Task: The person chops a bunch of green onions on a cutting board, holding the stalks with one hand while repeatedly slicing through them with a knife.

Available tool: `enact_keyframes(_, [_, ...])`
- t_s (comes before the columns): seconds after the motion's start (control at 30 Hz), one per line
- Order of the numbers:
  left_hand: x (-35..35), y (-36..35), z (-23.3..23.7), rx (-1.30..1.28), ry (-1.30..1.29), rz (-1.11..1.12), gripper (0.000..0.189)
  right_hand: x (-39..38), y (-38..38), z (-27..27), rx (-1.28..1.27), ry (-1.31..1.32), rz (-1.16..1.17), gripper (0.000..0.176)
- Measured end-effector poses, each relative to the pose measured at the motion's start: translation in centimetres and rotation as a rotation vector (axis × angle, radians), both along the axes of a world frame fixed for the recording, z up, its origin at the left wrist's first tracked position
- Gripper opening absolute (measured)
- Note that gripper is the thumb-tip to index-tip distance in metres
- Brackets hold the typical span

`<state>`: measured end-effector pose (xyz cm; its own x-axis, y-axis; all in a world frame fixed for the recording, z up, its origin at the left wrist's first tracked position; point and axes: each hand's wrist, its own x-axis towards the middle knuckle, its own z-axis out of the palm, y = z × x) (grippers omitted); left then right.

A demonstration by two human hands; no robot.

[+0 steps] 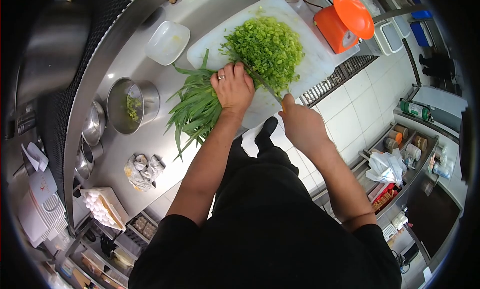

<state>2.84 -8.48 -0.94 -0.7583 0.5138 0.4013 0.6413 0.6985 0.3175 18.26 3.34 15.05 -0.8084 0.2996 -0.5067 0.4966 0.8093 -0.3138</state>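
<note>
My left hand (234,89), with a ring on one finger, presses down on a bunch of green onions (195,101) at the near edge of the white cutting board (210,34). Their long leaves spread left over the steel counter. In my right hand (302,124) is a knife (267,85), gripped by its handle, which is mostly hidden. Its blade slants up and left, the tip end close to my left fingertips. Just beyond the blade lies a large heap of chopped green onions (270,49) on the board.
Left of the board are a white plastic dish (168,42), a steel pot (131,106) with some green bits inside, and a crumpled cloth (143,171). An orange scale (342,26) stands at the board's right. A carton of eggs (102,209) sits lower left.
</note>
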Motion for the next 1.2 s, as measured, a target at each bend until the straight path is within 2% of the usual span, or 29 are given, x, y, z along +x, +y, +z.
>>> enact_keyframes(0.1, [0.2, -0.1, 0.4, -0.025, -0.007, -0.007, 0.030, 0.8, -0.8, -1.3, 0.034, -0.023, -0.003, 0.026])
enact_keyframes(0.2, [0.0, 0.0, 0.4, -0.050, -0.026, -0.022, 0.029, 0.2, -0.9, -5.0, 0.003, 0.040, -0.034, 0.025])
enact_keyframes(0.37, [-0.1, 0.0, 0.2, -0.013, -0.008, -0.027, 0.028, -4.5, -0.2, -10.0, -0.079, 0.094, -0.082, 0.027])
enact_keyframes(0.47, [0.3, -0.2, -0.1, -0.004, -0.024, -0.028, 0.027, -5.3, 0.8, -9.5, -0.089, 0.126, -0.056, 0.028])
enact_keyframes(0.53, [-0.5, -0.1, 0.0, 0.006, -0.011, -0.018, 0.026, -6.0, 1.4, -7.2, -0.075, 0.131, -0.033, 0.027])
enact_keyframes(0.67, [0.0, -0.1, -0.3, 0.030, -0.019, -0.012, 0.028, -3.1, 1.0, -0.9, -0.036, 0.062, -0.007, 0.026])
enact_keyframes(0.77, [-0.1, -0.2, -0.3, 0.037, -0.021, -0.011, 0.028, -0.5, -0.2, 0.2, 0.007, 0.038, 0.008, 0.027])
enact_keyframes(0.97, [-0.1, -0.1, -0.3, 0.011, -0.015, -0.026, 0.028, 1.7, -1.5, -1.9, 0.016, 0.036, -0.020, 0.026])
enact_keyframes(1.1, [-0.1, 0.0, 0.1, -0.006, -0.047, -0.028, 0.025, 0.0, -1.8, -7.2, -0.033, 0.068, -0.062, 0.024])
enact_keyframes(1.2, [-0.2, -0.1, 0.2, 0.022, -0.037, -0.029, 0.023, -3.5, -1.1, -9.1, -0.080, 0.056, -0.092, 0.024])
